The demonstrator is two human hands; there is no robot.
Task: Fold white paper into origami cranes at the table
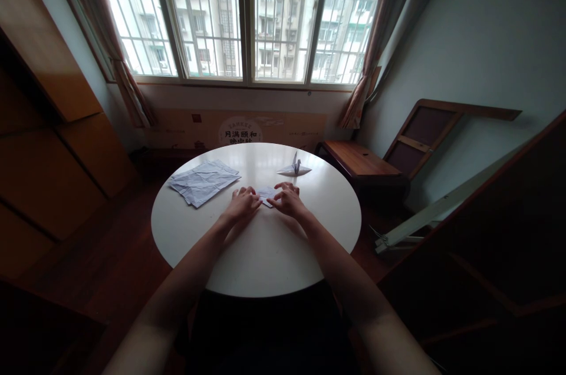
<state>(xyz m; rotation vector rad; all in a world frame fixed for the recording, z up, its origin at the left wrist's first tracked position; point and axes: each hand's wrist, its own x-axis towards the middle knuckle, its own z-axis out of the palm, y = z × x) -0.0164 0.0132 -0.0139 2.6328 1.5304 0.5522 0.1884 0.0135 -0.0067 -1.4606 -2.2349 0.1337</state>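
A small piece of folded paper (266,193), pale with a bluish tint, lies on the round white table (265,257) between my two hands. My left hand (244,203) has its fingers curled, thumb and fingertips closed at the paper's left edge. On the opposite edge, my right hand (288,199) pinches the paper with thumb and forefinger. Part of the sheet is covered by my fingers, so its exact fold cannot be made out. Beyond my right hand stands a folded paper crane (295,165) with wings spread.
Creased paper sheets (204,180) are piled on the table's left side. A wooden chair (362,160) stands at the back right, and a long printed cardboard box (186,127) is under the window. Orange-brown cabinets (57,174) line the left.
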